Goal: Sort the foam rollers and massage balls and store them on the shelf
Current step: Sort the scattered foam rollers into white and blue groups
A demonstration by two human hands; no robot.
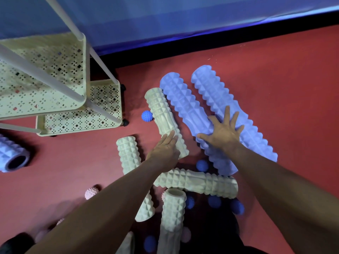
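Two long blue foam rollers (185, 105) lie side by side on the red floor at the right. My right hand (222, 131) presses flat across both, fingers spread. A cream roller (161, 110) lies slanted beside them, and my left hand (165, 149) rests on its near end with fingers straight. Several more cream rollers (198, 182) lie crossed below my arms. Blue spiky balls (146, 116) and pink spiky balls (91, 193) are scattered on the floor. The cream perforated shelf cart (117, 99) stands at the left.
Another blue roller (11, 154) lies at the far left edge, its hollow end facing me. A blue wall with a black skirting (220, 39) runs along the back. Bare red floor spreads to the right of the blue rollers.
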